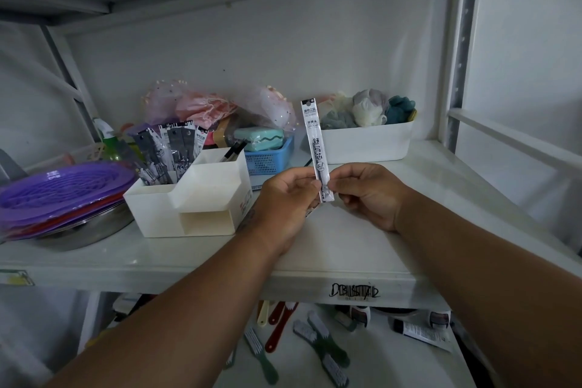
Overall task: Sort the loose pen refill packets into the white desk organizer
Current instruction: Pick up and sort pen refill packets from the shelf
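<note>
Left hand: the left hand (288, 198) has its fingers curled in, thumb and fingertips pinching the lower end of the packet from the left side.
Right hand: the right hand (367, 192) pinches the same lower end from the right, its fingers curled round that end.
Packet held: a long, narrow, white-and-clear plastic pen refill packet (316, 148) with black printing, held in the air above the front of the white metal shelf (362, 249).
Long axis: close to upright, the hanger-hole end on top and leaning slightly left; nearly all its length rises above the two grips.
Destination: the white plastic stepped desk organizer (189, 198) stands on the shelf to the left of both hands, so the left hand is the nearer one.
Already filed: black-and-white refill packets (170, 148) stand upright in the organizer's rear left compartment, their tops fanned out.
Turning point: judging from this, the packet needs to travel left and slightly away, then go in bottom end first, keeping its upright axis.
Further back: a blue mesh plastic basket (267, 157) sits just behind the organizer.
</note>
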